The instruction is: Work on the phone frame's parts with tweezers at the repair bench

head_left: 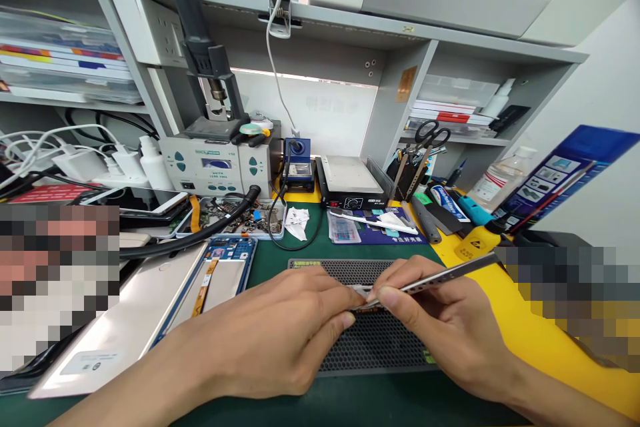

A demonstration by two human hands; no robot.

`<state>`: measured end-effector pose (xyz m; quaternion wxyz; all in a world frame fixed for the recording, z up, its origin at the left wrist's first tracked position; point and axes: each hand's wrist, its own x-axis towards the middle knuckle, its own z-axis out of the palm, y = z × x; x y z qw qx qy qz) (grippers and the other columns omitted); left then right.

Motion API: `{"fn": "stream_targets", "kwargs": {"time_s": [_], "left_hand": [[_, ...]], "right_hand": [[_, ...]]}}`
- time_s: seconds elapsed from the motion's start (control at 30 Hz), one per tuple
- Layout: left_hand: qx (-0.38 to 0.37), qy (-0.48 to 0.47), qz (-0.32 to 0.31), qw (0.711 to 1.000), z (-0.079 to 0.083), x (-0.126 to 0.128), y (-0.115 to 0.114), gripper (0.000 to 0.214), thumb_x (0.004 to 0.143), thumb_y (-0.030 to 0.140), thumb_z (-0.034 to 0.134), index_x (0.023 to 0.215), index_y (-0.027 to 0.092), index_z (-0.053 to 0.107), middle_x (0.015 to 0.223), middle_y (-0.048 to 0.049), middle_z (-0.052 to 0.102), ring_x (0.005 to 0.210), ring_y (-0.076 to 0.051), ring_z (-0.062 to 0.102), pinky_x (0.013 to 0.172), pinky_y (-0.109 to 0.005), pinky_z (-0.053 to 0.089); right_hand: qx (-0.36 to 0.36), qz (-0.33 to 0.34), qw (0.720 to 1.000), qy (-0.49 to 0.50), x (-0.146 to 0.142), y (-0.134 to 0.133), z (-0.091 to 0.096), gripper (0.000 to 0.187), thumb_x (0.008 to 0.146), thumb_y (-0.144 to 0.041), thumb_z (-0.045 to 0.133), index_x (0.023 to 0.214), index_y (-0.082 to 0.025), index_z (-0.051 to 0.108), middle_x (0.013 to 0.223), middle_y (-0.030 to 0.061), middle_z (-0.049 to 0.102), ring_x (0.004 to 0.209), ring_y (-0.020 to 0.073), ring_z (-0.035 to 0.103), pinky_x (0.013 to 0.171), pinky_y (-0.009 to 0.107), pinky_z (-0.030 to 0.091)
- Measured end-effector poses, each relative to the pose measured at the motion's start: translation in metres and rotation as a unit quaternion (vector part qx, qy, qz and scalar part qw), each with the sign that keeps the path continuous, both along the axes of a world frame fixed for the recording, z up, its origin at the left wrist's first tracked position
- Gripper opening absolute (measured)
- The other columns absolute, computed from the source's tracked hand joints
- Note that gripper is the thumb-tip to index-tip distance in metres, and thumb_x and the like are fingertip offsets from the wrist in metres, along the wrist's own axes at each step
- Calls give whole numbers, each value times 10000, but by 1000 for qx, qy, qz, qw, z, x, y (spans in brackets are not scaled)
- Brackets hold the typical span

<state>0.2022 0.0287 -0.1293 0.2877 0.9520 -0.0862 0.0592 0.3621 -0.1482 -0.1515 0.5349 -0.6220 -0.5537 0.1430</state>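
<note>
My right hand (450, 320) is closed around metal tweezers (445, 273) with holes along the arm. Their tips point left and down, meeting a small electronic part (371, 309) at the fingers of my left hand. My left hand (280, 327) is closed, thumb and fingertips pinching or steadying that part, which is mostly covered by both hands. A bit of white shows beside the fingertips, too small to name. Under both hands lies a dark perforated mat (370, 353). Left of my forearm rests an opened tablet (227, 273) with an orange ribbon cable.
Behind the hands stand a hot air station (215, 167), a heating plate (353, 177) and a tray of small parts (225, 215). A white brush (375, 221) lies on a blue card. Scissors (433, 135) and a yellow bottle (475, 240) are at right. A black hose (200, 237) crosses the left.
</note>
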Motion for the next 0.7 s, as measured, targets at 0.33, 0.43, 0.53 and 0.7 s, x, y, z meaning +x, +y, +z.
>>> {"fn": "stream_targets", "kwargs": {"time_s": [0.33,0.43,0.53,0.7], "left_hand": [[9,-4,-1,1000,0,-1,1,283,1030,260,420,1188,233,653,1092,-73,711,1054,-237,659,957,-349,495],[10,-1,0,1000,0,0,1,288,1031,266,419,1198,233,652,1073,-74,713,1048,-239,661,940,-345,503],[9,3,2,1000,0,0,0,283,1029,265,425,1192,238,655,1075,-71,714,1049,-240,665,942,-347,502],[-3,7,2,1000,1,-1,0,270,1024,255,433,1175,240,656,1089,-68,714,1067,-239,663,957,-347,498]], "right_hand": [[-15,-2,1000,-11,0,0,1,99,982,-237,635,898,-234,687,861,26,691,839,196,665,739,298,529],[-8,-8,1000,0,1,1,1,109,979,-248,642,887,-224,694,847,30,694,804,192,665,731,298,534],[-9,-18,1000,9,1,0,0,116,979,-264,647,881,-226,698,831,20,687,759,172,655,727,287,530],[-15,0,1000,0,1,-2,-1,109,985,-241,638,890,-233,691,844,15,688,808,173,654,738,277,514]]}}
